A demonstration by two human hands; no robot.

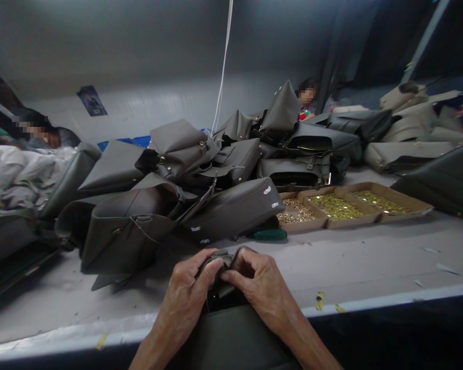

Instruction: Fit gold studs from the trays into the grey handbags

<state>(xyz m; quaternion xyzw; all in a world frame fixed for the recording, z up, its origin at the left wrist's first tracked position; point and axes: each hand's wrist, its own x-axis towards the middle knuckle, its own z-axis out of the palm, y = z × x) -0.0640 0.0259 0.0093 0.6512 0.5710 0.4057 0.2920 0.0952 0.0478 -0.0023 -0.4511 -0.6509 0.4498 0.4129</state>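
Held bag: body at the near side of the table edge, just below the grip.
Left hand: thumb and fingers closed on the bag's bunched top.
Right hand: thumb and curled fingers pinching the same top's other side.
Green handle: beyond the table edge.

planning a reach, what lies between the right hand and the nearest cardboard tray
In the head view, a green handle lies between the right hand and the tray, with tabletop on the hand's side.
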